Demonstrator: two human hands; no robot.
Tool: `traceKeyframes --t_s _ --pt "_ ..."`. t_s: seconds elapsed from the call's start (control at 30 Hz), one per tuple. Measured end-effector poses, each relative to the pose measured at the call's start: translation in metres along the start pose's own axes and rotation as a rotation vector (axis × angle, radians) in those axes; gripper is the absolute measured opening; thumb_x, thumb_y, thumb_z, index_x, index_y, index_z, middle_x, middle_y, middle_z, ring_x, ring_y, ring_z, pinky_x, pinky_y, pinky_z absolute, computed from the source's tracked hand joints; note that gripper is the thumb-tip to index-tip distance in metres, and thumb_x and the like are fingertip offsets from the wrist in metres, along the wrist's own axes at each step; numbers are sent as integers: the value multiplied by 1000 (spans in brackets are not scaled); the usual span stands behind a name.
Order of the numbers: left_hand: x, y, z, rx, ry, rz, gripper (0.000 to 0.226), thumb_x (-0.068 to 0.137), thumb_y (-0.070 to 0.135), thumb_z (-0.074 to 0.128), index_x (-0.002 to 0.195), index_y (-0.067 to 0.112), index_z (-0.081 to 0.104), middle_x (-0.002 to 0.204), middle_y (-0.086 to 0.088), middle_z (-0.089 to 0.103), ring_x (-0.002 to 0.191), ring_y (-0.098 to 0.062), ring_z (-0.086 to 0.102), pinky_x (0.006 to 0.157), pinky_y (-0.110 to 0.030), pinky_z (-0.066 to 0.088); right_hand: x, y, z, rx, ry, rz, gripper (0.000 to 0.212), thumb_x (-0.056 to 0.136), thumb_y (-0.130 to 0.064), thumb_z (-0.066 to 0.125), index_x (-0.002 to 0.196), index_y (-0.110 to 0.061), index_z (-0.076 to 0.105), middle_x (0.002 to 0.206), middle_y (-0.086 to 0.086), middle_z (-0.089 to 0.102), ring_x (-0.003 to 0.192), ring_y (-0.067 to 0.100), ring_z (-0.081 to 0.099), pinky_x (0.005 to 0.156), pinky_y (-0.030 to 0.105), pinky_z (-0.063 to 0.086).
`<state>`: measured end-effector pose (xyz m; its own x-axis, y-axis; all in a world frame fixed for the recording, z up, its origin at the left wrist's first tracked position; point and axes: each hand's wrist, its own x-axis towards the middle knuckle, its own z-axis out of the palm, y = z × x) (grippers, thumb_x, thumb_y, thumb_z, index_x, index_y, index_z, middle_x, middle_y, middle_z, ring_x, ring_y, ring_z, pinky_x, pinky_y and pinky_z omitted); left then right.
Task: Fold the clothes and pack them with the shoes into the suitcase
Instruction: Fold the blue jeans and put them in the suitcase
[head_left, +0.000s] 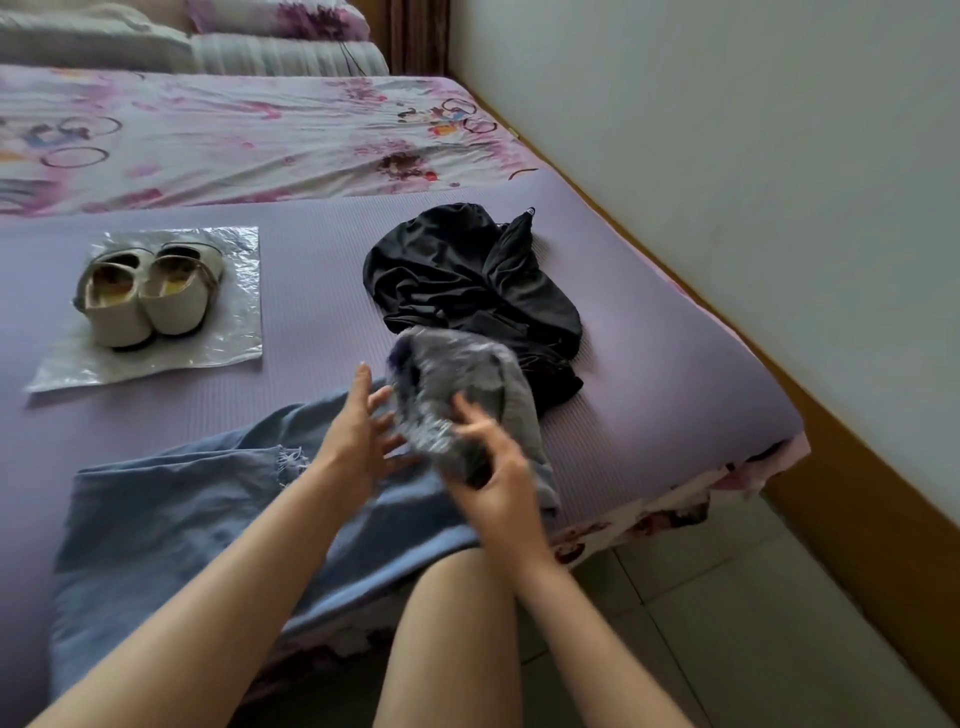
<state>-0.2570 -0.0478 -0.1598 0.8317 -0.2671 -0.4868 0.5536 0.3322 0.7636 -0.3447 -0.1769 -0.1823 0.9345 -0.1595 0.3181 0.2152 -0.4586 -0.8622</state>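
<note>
While the right hand (493, 467) grips a bunched grey knitted garment (457, 374) with curled fingers, the left hand (358, 431) is just beside it, fingers straight and spread, holding nothing. Both are above pale blue denim jeans (171, 519) lying on the purple ribbed mat (311, 291). A crumpled black fabric garment (467, 275) lies behind (overlapped in view). Two cream flat shoes (140, 296) stand on a clear plastic sheet (228, 343) at left.
</note>
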Motion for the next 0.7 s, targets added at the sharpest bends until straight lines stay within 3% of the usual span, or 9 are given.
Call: traceKeyframes --t_s 0.1,0.2,0.37,0.47,0.53,0.63,0.7 --pt "2 -5 -28 66 35 11 52 92 49 47 114 5 62 105 -16 69 92 -27 67 81 -37 53 -20 15 36 -264 -239 -76 42 82 -18 70 121 -17 57 149 -10 36 141 7 25 119 34 16" --pt "3 -17 -51 380 203 149 35 88 25 63 113 2 61 109 -20 67 93 -29 66 81 -38 52 -23 19 42 -332 -339 -71 54 79 -16 70 130 -17 50 153 -10 30 144 10 18 120 34 9" --pt "15 -17 -61 582 283 245 49 76 35 74 113 9 57 105 -9 68 101 -26 64 95 -50 48 -17 17 28 -370 -460 -80 59 83 -30 68 137 -23 45 156 -11 20 145 6 10 117 25 -3" --pt "15 -16 -57 779 330 280 47 85 32 67 123 10 52 116 -9 64 110 -27 58 100 -45 43 -16 19 14 -387 -405 -68 52 90 -44 56 137 -25 48 156 -11 21 144 3 13 117 25 0" --pt "12 -17 -55 965 393 381 57 89 25 63 137 8 39 133 -15 50 125 -30 45 107 -42 34 -21 27 -2 -402 -324 -7 51 90 -49 51 136 -25 50 154 -11 25 142 3 20 118 27 10" --pt "4 -15 -50 1299 415 662 67 89 21 62 147 16 27 152 -13 24 142 -28 17 116 -43 15 -37 44 -32 -293 -147 185 36 94 -33 56 129 -26 56 147 -14 36 135 0 31 112 23 25" --pt "5 -16 -40 1517 276 807 59 90 24 60 144 23 35 155 -5 22 145 -22 12 117 -43 4 -47 53 -45 -189 24 336 30 94 -24 56 124 -24 60 137 -13 47 129 3 40 107 19 33"
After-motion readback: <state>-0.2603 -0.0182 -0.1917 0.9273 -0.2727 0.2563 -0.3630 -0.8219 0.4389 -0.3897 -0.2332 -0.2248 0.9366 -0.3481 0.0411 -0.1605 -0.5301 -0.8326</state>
